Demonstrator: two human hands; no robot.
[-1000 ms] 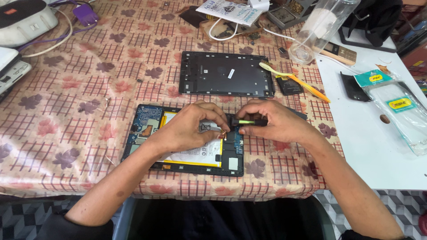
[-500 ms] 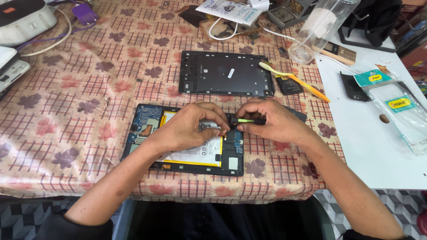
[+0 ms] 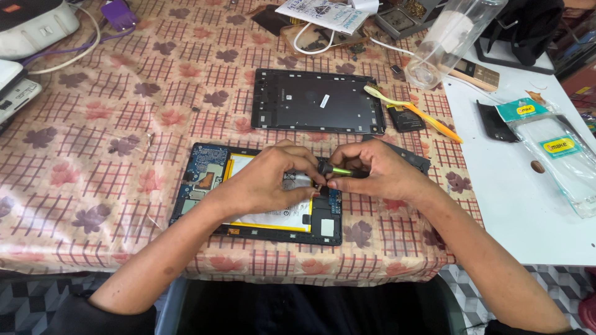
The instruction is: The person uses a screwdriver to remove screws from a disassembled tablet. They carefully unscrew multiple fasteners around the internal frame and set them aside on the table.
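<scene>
While your right hand (image 3: 379, 177) pinches the slim green-and-black screwdriver (image 3: 335, 169) at frame centre, keep it square over the opened black tablet with its white battery (image 3: 257, 208); your left hand (image 3: 267, 183), fingers curled, presses there.

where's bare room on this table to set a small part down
Bare tablecloth lies left of the back cover and opened tablet. It is crowded at the top right around the clear bottle, toothbrush and cables, and where both hands work.
</scene>
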